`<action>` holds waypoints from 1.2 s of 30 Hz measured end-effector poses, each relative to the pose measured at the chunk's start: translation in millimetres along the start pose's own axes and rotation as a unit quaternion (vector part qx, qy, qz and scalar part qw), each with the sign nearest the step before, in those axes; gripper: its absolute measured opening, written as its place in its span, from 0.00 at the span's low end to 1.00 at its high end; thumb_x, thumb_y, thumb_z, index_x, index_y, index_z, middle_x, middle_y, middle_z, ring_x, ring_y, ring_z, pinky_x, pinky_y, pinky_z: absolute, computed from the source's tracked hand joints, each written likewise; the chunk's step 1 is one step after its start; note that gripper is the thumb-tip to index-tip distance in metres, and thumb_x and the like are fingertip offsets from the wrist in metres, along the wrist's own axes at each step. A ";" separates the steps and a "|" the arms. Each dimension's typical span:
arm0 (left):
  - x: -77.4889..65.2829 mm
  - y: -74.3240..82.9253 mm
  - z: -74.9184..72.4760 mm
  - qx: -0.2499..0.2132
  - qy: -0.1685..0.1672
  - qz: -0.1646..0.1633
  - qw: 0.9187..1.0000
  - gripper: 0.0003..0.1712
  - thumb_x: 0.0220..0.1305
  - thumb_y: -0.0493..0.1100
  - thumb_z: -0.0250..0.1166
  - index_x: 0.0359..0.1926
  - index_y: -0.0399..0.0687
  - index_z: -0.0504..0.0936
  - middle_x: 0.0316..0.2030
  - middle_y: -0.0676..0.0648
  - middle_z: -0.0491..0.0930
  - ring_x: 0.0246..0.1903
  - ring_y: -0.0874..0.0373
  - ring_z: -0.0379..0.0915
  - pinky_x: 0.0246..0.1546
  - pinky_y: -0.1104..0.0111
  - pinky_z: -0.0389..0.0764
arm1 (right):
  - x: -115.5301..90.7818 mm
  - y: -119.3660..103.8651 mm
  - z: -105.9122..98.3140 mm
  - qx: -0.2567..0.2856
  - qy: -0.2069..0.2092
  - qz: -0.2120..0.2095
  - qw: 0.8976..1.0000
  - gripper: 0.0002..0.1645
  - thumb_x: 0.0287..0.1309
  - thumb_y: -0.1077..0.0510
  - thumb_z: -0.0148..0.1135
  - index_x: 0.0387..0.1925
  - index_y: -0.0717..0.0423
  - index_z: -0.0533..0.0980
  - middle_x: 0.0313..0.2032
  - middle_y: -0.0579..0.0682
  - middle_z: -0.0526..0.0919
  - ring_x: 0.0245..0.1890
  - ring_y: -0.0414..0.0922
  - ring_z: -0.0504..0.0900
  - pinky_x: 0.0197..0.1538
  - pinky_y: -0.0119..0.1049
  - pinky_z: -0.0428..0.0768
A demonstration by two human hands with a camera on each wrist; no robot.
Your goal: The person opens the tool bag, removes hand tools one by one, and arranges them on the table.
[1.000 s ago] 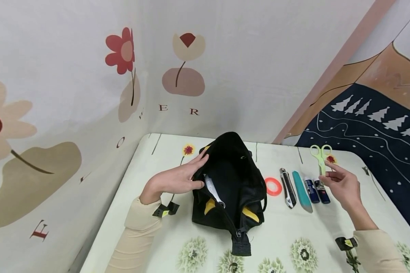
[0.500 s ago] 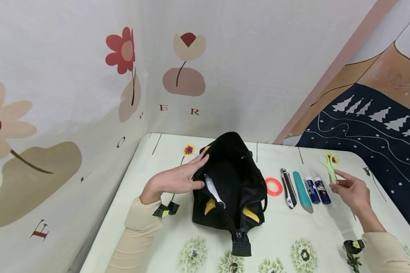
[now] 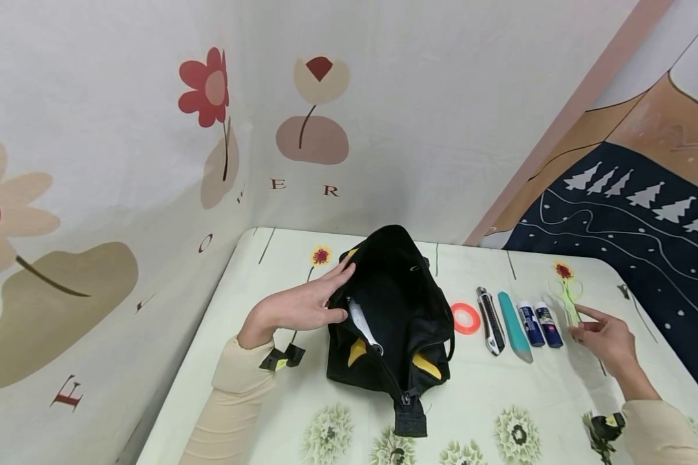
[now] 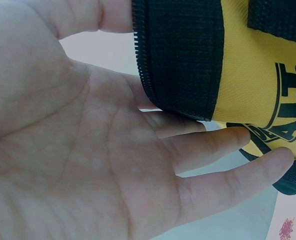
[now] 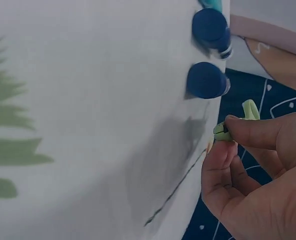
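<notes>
A black bag with yellow panels (image 3: pixel 395 310) stands with its mouth gaping in the head view. A whitish narrow object with a ring end (image 3: pixel 363 326) lies inside it, its kind unclear. My left hand (image 3: pixel 302 305) rests against the bag's left rim with straight fingers; in the left wrist view the fingers reach past the zipped edge (image 4: pixel 180 60), some partly hidden behind it. My right hand (image 3: pixel 607 342) pinches light green scissors (image 3: pixel 570 305) by the blade end between thumb and fingers, handles pointing away, at the row's right.
Between bag and right hand lie a red-orange tape ring (image 3: pixel 466 318), a box cutter (image 3: pixel 491 321), a teal tapered object (image 3: pixel 515 327) and two blue capped tubes, left (image 3: pixel 532 323) and right (image 3: pixel 549 324). The flowered tabletop (image 3: pixel 302 413) meets a printed cloth wall (image 3: pixel 419 129) behind.
My right hand has moved right and slightly toward me with the scissors, away from the blue tubes. The left hand and bag have stayed put.
</notes>
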State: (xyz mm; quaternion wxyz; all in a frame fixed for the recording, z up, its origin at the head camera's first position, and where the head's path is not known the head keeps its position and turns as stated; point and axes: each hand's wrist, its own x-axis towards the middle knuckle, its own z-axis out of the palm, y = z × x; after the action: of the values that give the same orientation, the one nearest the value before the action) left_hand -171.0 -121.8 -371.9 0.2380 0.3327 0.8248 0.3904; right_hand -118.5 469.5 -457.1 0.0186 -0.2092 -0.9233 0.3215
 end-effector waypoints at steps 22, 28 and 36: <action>-0.9 0.5 -0.4 -0.003 -0.001 -0.006 1.000 0.50 0.81 0.39 0.59 0.89 0.34 0.39 0.89 0.36 0.28 0.88 0.39 0.32 0.83 0.43 0.54 | 0.9 15.0 11.5 -0.035 -0.006 0.014 0.999 0.35 0.69 0.64 0.74 0.70 0.78 0.73 0.31 0.56 0.87 0.25 0.45 0.81 0.28 0.39 0.75; -0.6 0.2 0.0 -0.004 -0.002 0.000 1.000 0.50 0.81 0.40 0.59 0.89 0.32 0.39 0.89 0.34 0.28 0.88 0.38 0.30 0.83 0.41 0.51 | 0.4 15.2 8.7 -0.056 -0.011 0.002 0.998 0.33 0.70 0.61 0.73 0.68 0.78 0.74 0.30 0.52 0.86 0.25 0.45 0.81 0.28 0.42 0.74; -0.6 1.8 0.3 0.000 -0.003 -0.002 1.000 0.51 0.80 0.38 0.59 0.89 0.34 0.38 0.89 0.36 0.28 0.88 0.41 0.29 0.84 0.44 0.51 | 0.8 16.8 5.7 -0.051 -0.006 -0.006 0.999 0.33 0.71 0.61 0.71 0.68 0.78 0.73 0.31 0.52 0.86 0.25 0.45 0.79 0.27 0.40 0.73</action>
State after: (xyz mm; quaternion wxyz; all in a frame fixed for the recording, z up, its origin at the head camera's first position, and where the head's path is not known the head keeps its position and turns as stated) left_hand -169.8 -121.3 -370.6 0.2414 0.3324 0.8247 0.3888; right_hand -113.9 478.4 -471.7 0.0046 -0.2023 -0.9400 0.2745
